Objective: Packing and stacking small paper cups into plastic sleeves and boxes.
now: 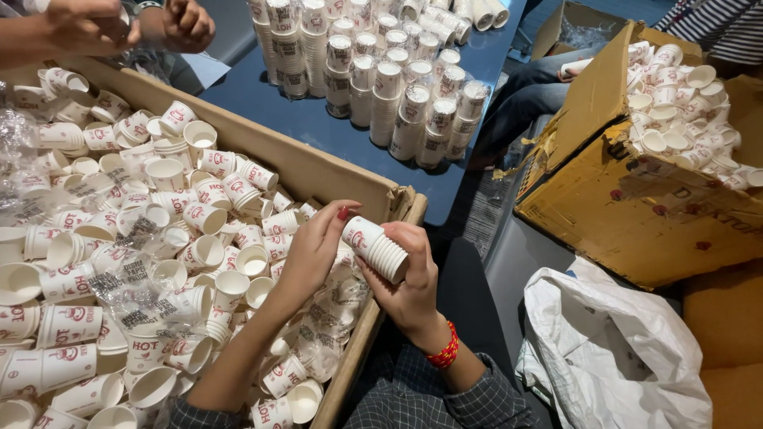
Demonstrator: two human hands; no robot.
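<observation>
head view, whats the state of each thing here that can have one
small stack of paper cups: nested, tilted on its side, held off the box
right hand: closed around the stack
left hand: fingertips at the stack's top end
long cardboard box: open, full of loose cups
loose cups: jumbled, mostly unstacked
stacked cups on blue table: upright columns
second cardboard box: open, tilted, torn flap
white plastic bag: crumpled

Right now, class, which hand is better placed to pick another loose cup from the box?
Probably left. The left hand hangs over the loose cups in the box, while the right hand holds the cup stack.
</observation>
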